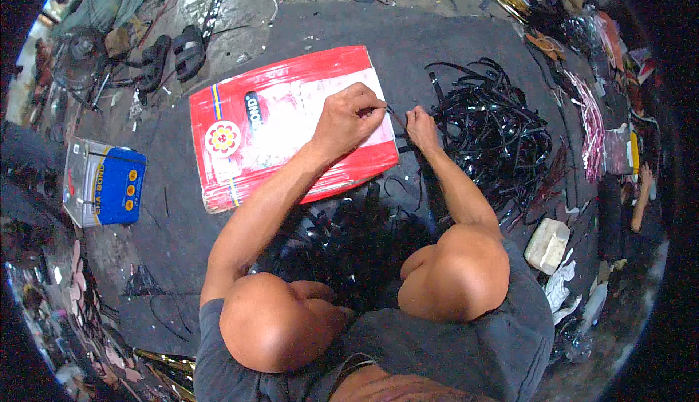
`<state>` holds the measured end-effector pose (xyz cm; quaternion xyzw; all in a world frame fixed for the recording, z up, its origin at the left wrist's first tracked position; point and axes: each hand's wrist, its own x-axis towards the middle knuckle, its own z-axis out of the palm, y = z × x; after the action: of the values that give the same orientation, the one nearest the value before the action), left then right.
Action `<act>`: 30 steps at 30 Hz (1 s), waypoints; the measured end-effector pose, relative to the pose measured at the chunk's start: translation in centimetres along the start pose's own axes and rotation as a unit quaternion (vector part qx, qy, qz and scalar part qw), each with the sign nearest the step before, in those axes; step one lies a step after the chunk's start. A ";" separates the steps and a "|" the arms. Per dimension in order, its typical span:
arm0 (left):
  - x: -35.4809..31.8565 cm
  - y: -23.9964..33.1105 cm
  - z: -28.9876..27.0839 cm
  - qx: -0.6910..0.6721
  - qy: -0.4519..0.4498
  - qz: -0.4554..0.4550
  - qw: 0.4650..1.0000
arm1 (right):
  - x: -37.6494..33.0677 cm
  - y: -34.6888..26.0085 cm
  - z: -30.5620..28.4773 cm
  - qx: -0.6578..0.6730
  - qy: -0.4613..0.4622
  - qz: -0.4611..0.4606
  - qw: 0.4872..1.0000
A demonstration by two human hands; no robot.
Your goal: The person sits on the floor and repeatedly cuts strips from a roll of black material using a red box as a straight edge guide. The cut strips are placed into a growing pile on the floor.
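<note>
A red and white cardboard box (287,129) with a flower emblem lies flat in front of my knees. Above its right edge my left hand (351,118) is closed in a pinch on a thin black strip (395,116). My right hand (421,129), just past that edge, has its fingers closed at the other end of the strip, which spans the short gap between both hands. Right beside it spreads a tangled heap of shiny black strips (495,129). More black strips (349,245) lie in shadow between my knees.
A blue and white tin (120,186) stands at the left, with black sandals (189,52) farther back. Pink strips (585,121) and an off-white block (547,245) are at the right. Near the right rim shows what looks like another person's bare arm (641,198).
</note>
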<state>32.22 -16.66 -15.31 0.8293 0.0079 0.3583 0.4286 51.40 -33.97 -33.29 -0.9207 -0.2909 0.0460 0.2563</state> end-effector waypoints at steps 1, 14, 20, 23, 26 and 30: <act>-0.2 -0.2 -0.4 0.004 -0.020 -0.006 1.000 | -0.1 -0.6 -0.1 -0.012 -0.024 0.031 0.999; -0.2 -1.6 -1.9 0.085 -0.149 0.187 0.967 | -0.3 -0.6 -1.4 -0.134 -0.031 0.046 0.989; -0.8 -0.2 -1.4 0.113 -0.128 0.143 0.975 | -1.0 1.8 -3.1 -0.135 -0.037 0.038 0.989; -6.3 -0.8 0.7 0.055 -0.122 0.321 0.938 | -0.5 1.4 -4.8 0.036 0.026 0.070 0.997; -13.8 3.4 1.8 -0.103 -0.288 0.088 0.948 | 0.5 3.4 -11.9 0.123 0.433 0.028 0.893; -21.1 1.8 1.7 0.187 -0.479 -0.022 0.857 | 0.4 -3.8 -23.3 0.064 0.638 -0.024 0.767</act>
<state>17.03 -25.82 -27.06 0.9628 -0.1130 -0.1008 0.2237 55.26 -41.46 -11.20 -0.7120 -0.0792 -0.5398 0.4421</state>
